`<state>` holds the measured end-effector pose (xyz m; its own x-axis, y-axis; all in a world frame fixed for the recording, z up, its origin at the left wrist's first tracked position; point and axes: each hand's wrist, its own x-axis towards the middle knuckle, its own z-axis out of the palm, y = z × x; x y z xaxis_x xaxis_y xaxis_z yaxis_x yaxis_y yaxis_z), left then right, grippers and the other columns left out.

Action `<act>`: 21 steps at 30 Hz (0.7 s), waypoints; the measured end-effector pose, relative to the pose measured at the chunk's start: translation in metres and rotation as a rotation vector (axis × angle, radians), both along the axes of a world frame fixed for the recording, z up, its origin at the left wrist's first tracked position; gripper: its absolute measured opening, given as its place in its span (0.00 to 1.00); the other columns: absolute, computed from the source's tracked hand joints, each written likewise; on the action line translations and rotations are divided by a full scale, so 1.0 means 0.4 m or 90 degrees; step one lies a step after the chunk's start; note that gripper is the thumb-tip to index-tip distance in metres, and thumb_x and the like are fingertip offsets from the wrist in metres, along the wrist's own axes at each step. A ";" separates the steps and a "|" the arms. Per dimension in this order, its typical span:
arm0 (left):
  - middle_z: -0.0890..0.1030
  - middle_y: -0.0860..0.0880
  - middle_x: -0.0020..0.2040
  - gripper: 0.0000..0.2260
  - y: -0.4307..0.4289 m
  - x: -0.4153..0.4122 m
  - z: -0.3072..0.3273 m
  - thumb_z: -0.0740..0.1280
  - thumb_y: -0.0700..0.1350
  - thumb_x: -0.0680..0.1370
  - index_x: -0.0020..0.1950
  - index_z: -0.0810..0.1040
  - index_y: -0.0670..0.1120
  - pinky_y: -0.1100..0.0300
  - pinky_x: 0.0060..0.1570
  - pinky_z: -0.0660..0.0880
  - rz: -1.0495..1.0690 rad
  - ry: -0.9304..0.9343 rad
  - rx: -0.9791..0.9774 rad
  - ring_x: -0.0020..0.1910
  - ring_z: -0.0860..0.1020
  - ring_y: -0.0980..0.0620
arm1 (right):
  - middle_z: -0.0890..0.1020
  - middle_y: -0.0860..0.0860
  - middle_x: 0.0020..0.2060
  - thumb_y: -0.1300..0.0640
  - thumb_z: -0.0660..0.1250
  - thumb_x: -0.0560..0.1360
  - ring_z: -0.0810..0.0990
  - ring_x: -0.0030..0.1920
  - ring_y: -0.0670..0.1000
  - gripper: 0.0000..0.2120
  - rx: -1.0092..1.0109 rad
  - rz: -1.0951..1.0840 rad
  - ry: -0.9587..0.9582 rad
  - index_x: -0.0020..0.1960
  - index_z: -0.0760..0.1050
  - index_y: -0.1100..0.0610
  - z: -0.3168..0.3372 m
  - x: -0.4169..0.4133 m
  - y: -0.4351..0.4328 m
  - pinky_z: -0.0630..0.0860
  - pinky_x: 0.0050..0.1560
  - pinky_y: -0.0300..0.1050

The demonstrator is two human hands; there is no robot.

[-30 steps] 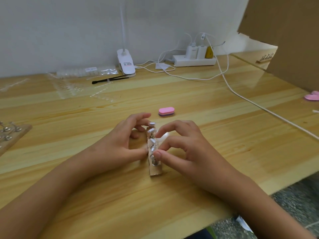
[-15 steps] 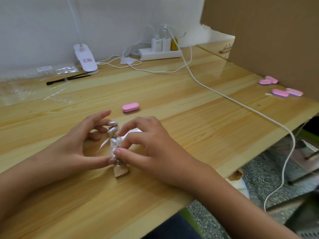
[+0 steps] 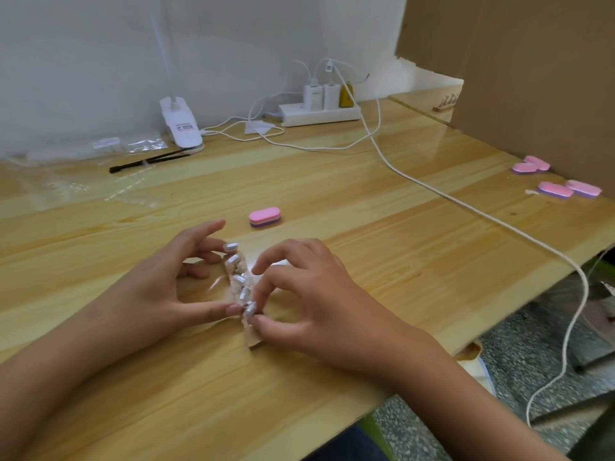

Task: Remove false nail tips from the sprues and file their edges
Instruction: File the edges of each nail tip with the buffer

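- My left hand and right hand are close together over the near middle of the counter, both on one strip of false nail tips.
- The strip lies on the counter and runs from far to near between my hands. Five pearly silver tips show in a row on it, and a brown backing piece sticks out at its near end.
- My right hand pinches the nearest nail tip between thumb and forefinger, and its other fingers arch over the strip.
- My left hand holds the strip from the left. The thumb tip presses on the near end, just beside the pinched tip, a curled finger touches the far end, and the forefinger points out free.
- Some clear film spreads left from the strip, between my left thumb and fingers.
- A pink nail file block lies just beyond my hands, touching neither.
- More pink file blocks lie at the right edge, near the cardboard divider.
- By the far wall a white power strip carries chargers, and a white cable runs from there across the counter and off its right edge.
- To the left of the power strip stand a white clip lamp base, a black tool and clear plastic bags.
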<state>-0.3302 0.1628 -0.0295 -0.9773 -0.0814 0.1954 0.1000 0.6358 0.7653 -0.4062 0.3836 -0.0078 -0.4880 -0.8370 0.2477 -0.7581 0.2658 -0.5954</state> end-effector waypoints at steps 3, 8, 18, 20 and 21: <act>0.77 0.61 0.61 0.41 0.010 0.003 0.005 0.77 0.62 0.57 0.68 0.64 0.66 0.75 0.56 0.71 0.016 -0.013 0.010 0.59 0.76 0.67 | 0.74 0.40 0.56 0.51 0.73 0.73 0.66 0.64 0.43 0.04 -0.009 0.016 0.002 0.45 0.79 0.48 -0.006 -0.005 0.001 0.64 0.67 0.53; 0.75 0.62 0.61 0.42 0.016 0.007 0.013 0.75 0.64 0.57 0.68 0.62 0.66 0.74 0.56 0.71 0.024 -0.041 0.013 0.60 0.75 0.66 | 0.74 0.39 0.53 0.50 0.73 0.72 0.68 0.61 0.40 0.06 -0.049 0.029 0.010 0.43 0.75 0.43 -0.017 -0.007 -0.006 0.67 0.64 0.51; 0.69 0.64 0.65 0.43 0.007 0.005 -0.002 0.75 0.67 0.59 0.71 0.61 0.65 0.74 0.56 0.70 0.022 0.005 -0.016 0.61 0.73 0.65 | 0.70 0.38 0.52 0.31 0.64 0.65 0.65 0.61 0.40 0.18 0.073 -0.034 0.083 0.45 0.71 0.44 -0.009 0.015 -0.014 0.58 0.67 0.44; 0.63 0.64 0.67 0.44 0.007 0.007 -0.006 0.76 0.66 0.60 0.72 0.59 0.64 0.75 0.55 0.71 0.037 0.056 -0.033 0.61 0.71 0.65 | 0.67 0.38 0.52 0.26 0.58 0.63 0.62 0.60 0.41 0.23 0.153 -0.064 0.120 0.44 0.66 0.44 -0.005 0.023 -0.014 0.54 0.64 0.42; 0.62 0.65 0.67 0.44 0.006 0.009 -0.008 0.76 0.66 0.62 0.72 0.59 0.65 0.75 0.55 0.72 0.049 0.075 -0.033 0.62 0.71 0.64 | 0.66 0.39 0.52 0.26 0.56 0.63 0.60 0.59 0.42 0.23 0.183 -0.079 0.131 0.44 0.65 0.44 -0.004 0.023 -0.008 0.54 0.62 0.42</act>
<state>-0.3266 0.1652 -0.0328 -0.9388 -0.1425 0.3135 0.1359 0.6831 0.7175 -0.3969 0.3802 -0.0094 -0.5550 -0.8239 0.1144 -0.8053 0.4977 -0.3222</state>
